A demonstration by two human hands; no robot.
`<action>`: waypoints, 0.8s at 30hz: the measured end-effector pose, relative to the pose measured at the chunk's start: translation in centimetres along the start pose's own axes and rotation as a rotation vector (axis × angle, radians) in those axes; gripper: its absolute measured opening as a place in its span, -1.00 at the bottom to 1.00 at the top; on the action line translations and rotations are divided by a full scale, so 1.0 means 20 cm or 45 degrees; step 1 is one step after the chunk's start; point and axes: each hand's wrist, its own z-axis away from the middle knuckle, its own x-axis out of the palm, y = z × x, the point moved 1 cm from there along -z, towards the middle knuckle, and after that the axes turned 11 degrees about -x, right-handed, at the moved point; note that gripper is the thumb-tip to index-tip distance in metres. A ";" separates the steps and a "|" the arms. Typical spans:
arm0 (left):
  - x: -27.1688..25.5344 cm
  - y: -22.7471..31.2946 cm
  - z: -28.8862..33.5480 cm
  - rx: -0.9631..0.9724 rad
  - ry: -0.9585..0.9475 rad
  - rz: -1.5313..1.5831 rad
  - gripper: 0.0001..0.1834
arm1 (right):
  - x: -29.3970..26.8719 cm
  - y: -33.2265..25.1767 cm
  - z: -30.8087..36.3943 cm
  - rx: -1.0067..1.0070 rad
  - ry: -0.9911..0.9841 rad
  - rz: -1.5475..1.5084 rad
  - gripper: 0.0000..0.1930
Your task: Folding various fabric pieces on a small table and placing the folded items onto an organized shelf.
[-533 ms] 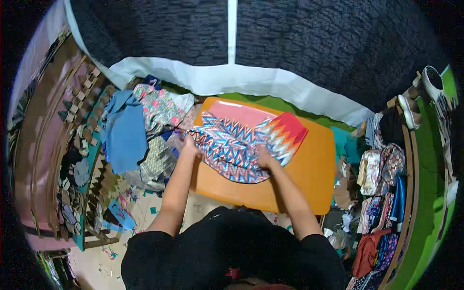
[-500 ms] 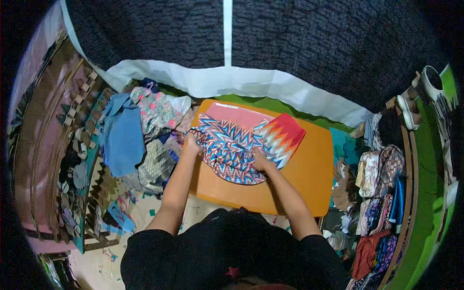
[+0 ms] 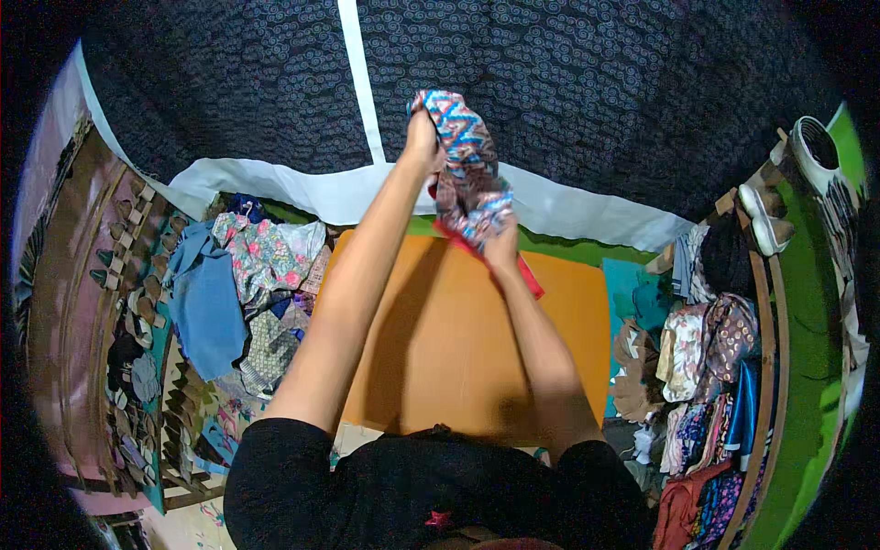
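A zigzag-patterned cloth garment (image 3: 461,128) in blue, white and red hangs bunched in the air above the table's far side; its exact kind cannot be made out. My left hand (image 3: 422,142) is raised high and closed on its upper left edge. Lower and to the right, my right hand (image 3: 501,246) grips the other end, slightly blurred. A red part (image 3: 529,278) of the cloth shows beside my right wrist. Beneath my arms lies the orange tabletop (image 3: 449,367), with their shadows across it.
On the left are a blue cloth (image 3: 203,302), a floral cloth (image 3: 266,252) and a rack of shoes (image 3: 137,367). Folded clothes (image 3: 687,348) fill a shelf on the right, with white shoes (image 3: 765,220) above. A dark patterned curtain (image 3: 596,101) hangs beyond the table.
Both hands have lifted the zigzag garment off the table, up and away from me. It was spread out and is now bunched narrow. A pink piece at the table's far edge no longer shows.
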 end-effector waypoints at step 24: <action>-0.40 0.10 1.16 1.090 0.941 -2.001 -0.82 | -1.08 -0.37 0.72 -0.042 1.347 0.044 -0.70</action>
